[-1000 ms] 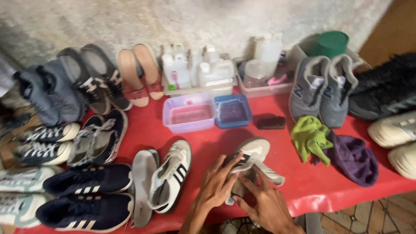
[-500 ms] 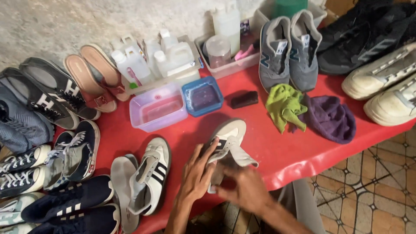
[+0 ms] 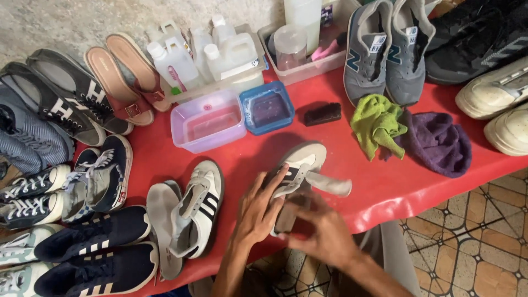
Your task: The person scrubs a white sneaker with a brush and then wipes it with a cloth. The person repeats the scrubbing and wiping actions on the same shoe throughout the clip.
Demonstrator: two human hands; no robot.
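At the near edge of the red desk (image 3: pixel 385 190) I have both hands on a white sneaker (image 3: pixel 300 165) with dark side stripes, its toe pointing to the far side. My left hand (image 3: pixel 258 212) lies on its left flank with fingers spread flat, pressing rather than gripping. My right hand (image 3: pixel 324 236) has come in from the heel end since a second ago and now covers the shoe's opening, fingers curled at the collar; it is blurred, so I cannot tell whether they pinch anything. The tongue (image 3: pixel 330 184), pulled out to the right, sticks out further than before, so I judge the shoe is being opened up. Its mate (image 3: pixel 201 206) lies just left, beside an upturned sole (image 3: pixel 163 220). On the far side I count two tubs, one pink (image 3: pixel 209 124) and one blue (image 3: pixel 268 107), one dark brush (image 3: pixel 323 114), two cloths, green (image 3: pixel 377 124) and purple (image 3: pixel 440 143), and one pair of grey trainers (image 3: pixel 388 49).
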